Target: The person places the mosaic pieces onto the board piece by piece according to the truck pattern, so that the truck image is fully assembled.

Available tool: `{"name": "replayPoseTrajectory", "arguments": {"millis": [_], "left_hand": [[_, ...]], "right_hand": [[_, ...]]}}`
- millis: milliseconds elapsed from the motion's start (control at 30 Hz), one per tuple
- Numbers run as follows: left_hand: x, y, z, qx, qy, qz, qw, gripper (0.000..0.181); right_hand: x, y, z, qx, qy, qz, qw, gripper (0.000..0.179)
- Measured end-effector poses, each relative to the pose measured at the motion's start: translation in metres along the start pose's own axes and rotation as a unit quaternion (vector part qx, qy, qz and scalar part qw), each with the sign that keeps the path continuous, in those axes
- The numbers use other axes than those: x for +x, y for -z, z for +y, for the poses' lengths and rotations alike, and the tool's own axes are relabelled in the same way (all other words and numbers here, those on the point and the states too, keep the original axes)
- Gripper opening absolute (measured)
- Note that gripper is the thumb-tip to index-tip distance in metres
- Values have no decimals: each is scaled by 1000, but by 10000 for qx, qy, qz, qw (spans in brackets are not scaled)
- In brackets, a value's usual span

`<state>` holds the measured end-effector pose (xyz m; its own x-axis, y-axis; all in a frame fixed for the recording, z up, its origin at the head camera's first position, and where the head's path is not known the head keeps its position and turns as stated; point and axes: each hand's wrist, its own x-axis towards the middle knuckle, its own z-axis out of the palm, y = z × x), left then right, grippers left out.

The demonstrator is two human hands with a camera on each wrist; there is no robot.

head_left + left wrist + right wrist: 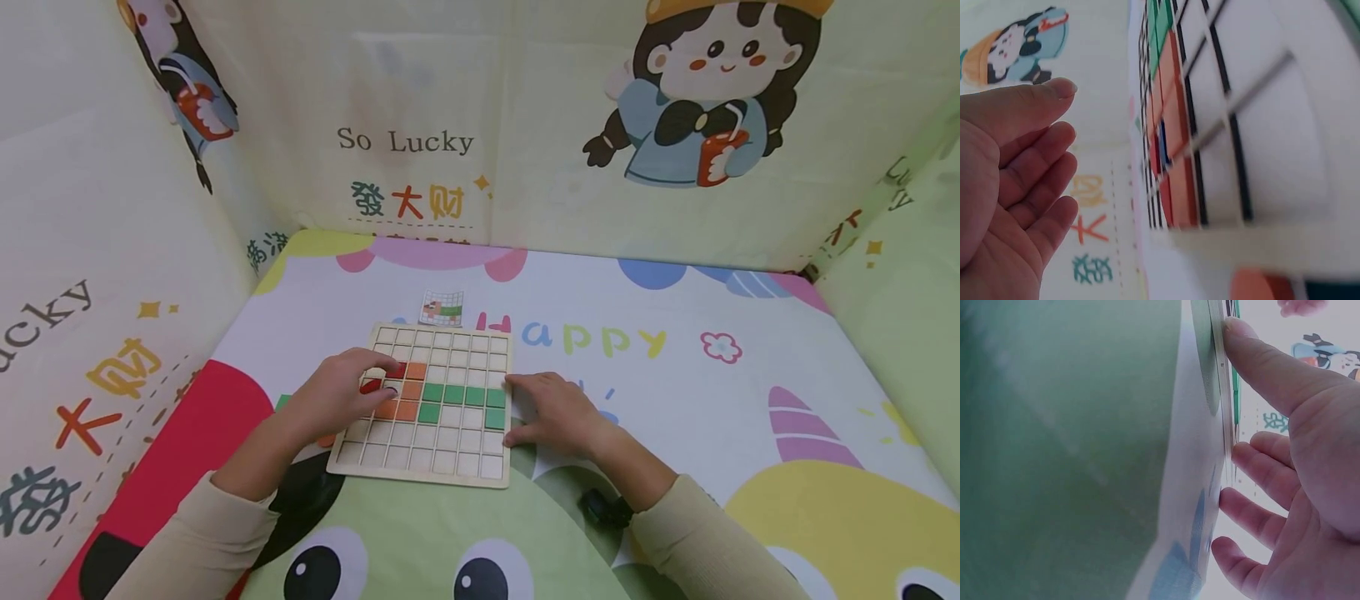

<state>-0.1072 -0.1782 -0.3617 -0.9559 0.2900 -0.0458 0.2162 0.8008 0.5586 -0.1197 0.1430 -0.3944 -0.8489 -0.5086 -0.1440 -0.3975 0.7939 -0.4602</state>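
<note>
A wooden grid board (420,460) lies on the patterned cloth. Red tiles (396,370), orange tiles (416,371) and green tiles (453,394) fill some of its squares. Over the board's left side hovers my left hand (337,396), its thumb and fingers apart around the red tiles and partly covering them. The left wrist view shows nothing between those loosely bent fingers, and a dark blue patch (1162,142) shows among the red and orange tiles. My right hand (558,408) rests at the board's right edge, thumb (1260,353) against the rim and fingers loosely spread.
A small printed card (441,308) with a coloured grid picture lies just behind the board. Left of the board, partly behind my left arm, are a loose green piece (282,402) and an orange piece (327,440). Printed cloth walls (540,208) rise at the back and sides.
</note>
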Motion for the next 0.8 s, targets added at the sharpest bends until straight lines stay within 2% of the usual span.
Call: {"name": "replayPoseTrajectory", "arguments": {"millis": [133, 533, 800], "left_hand": [[-9, 5, -11, 1, 333, 219, 9992, 48], [-32, 20, -51, 122, 827, 646, 9944, 54], [-39, 32, -82, 294, 1044, 652, 9920, 59]], "right_hand": [[0, 0, -1, 12, -13, -21, 10000, 85], [-1, 0, 0, -40, 54, 18, 10000, 85], [-1, 0, 1, -37, 46, 31, 10000, 85]]}}
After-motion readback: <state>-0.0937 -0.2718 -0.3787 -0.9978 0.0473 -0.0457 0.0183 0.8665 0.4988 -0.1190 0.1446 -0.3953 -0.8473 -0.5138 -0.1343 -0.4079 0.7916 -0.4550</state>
